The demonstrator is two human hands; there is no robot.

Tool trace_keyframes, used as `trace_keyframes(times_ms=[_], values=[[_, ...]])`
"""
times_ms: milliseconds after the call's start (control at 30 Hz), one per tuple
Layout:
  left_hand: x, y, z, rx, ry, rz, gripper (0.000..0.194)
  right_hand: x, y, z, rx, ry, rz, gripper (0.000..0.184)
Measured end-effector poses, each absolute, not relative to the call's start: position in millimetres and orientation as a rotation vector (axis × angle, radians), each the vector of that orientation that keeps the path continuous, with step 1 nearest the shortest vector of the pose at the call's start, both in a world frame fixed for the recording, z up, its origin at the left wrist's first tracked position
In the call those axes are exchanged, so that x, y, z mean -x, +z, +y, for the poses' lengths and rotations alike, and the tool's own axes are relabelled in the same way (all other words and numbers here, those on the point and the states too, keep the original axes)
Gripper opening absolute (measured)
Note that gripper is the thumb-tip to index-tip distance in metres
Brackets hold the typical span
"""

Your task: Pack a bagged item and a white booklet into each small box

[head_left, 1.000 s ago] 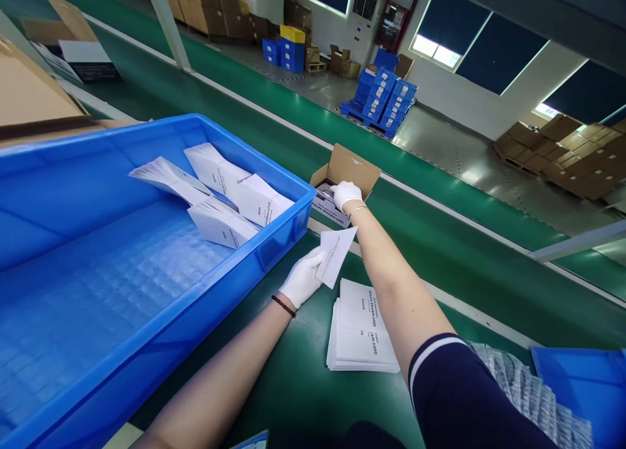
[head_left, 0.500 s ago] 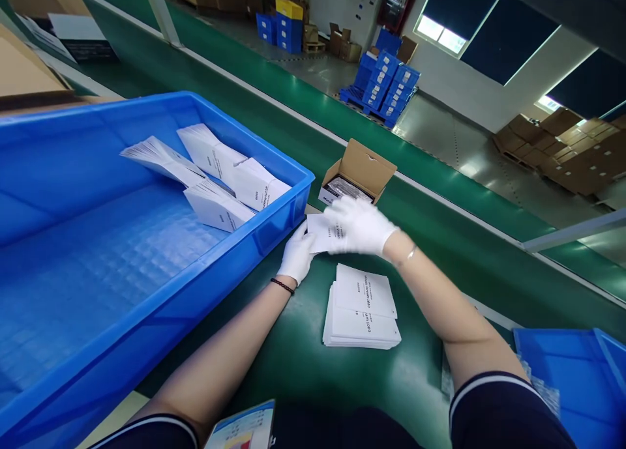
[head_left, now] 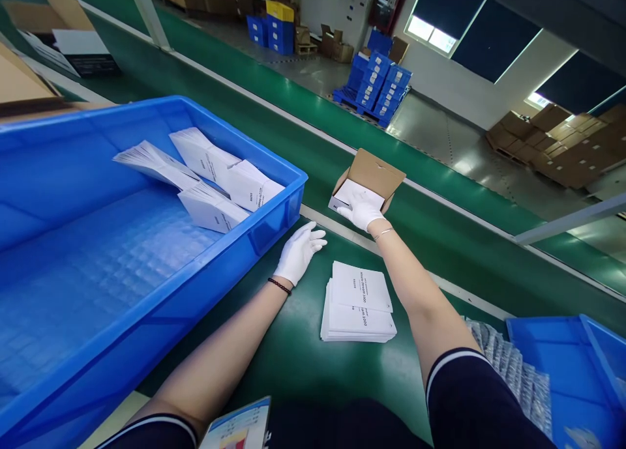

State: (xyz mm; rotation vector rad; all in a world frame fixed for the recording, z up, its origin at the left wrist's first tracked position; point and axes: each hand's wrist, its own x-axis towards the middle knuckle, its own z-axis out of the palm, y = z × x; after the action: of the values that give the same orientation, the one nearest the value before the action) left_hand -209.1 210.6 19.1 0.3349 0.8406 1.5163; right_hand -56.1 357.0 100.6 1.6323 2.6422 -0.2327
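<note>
My white-gloved right hand lies over an open carton, with its thumb spread away and its fingertips on a white booklet inside. The carton's brown lid stands up behind. Beside the big blue bin, my left hand, also gloved in white, is open with its fingers apart and holds nothing. A stack of printed white booklets rests on the green work surface below and between the hands.
The large blue bin on the left holds several bundles of white booklets. At lower right are bubble-wrapped packs and another blue bin. A green conveyor runs behind, with stacked blue crates farther off.
My right hand has moved from the left hand to the carton, and the booklet now lies inside it, over the wrapped item. My left hand has let go of the booklet and opened.
</note>
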Motion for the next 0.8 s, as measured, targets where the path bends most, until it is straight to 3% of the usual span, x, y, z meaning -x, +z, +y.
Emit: trace_keyframes(times_ms=[133, 200, 300, 400, 800], values=[[207, 11, 212, -0.424, 1.524, 0.831, 0.040, 32, 94, 310, -1.570, -0.115, 2.865, 0.053], [205, 5, 212, -0.515, 1.524, 0.837, 0.042, 9, 99, 276, -1.388, -0.270, 2.856, 0.050], [201, 0, 209, -0.681, 1.487, 0.869, 0.045, -26, 104, 231, -0.986, -0.646, 2.647, 0.064], [198, 3, 202, -0.900, 1.394, 0.908, 0.049, -48, 99, 206, -0.881, -0.735, 2.573, 0.081], [196, 12, 192, -1.179, 1.242, 0.924, 0.057, -60, 101, 216, -0.953, -0.823, 2.454, 0.080]])
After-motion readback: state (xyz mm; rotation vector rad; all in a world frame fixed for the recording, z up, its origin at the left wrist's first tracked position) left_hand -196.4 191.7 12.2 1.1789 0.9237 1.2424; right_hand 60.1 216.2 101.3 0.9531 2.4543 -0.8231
